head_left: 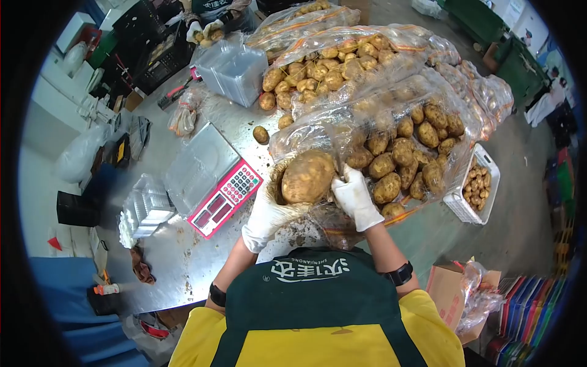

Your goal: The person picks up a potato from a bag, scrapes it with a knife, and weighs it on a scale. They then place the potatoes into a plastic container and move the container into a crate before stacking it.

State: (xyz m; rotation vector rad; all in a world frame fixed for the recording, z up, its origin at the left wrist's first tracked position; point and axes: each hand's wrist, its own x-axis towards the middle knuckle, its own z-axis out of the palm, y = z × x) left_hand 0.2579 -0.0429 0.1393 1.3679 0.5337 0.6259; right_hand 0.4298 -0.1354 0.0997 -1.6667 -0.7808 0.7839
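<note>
At ten o'clock from the worker (312, 306) sits a flat-panned, pink-fronted digital scale (224, 199); the gloved left hand (265, 214) cups a dusty oval potato (308, 176) at twelve; the curled right hand (356, 199), grip unclear from here, rests at one beside a crinkled plastic bag (309, 133).

left hand (267, 211): white glove (255, 235), kinda grubby | right hand (356, 197): white too, looks cleaner | forearms (392, 252): black bands (217, 295) | apron (312, 303): dark green, white SHENJIANONG lettering (309, 269), dark straps (229, 347) | shirt (195, 333): bright yellow, shows at the shoulders
</note>
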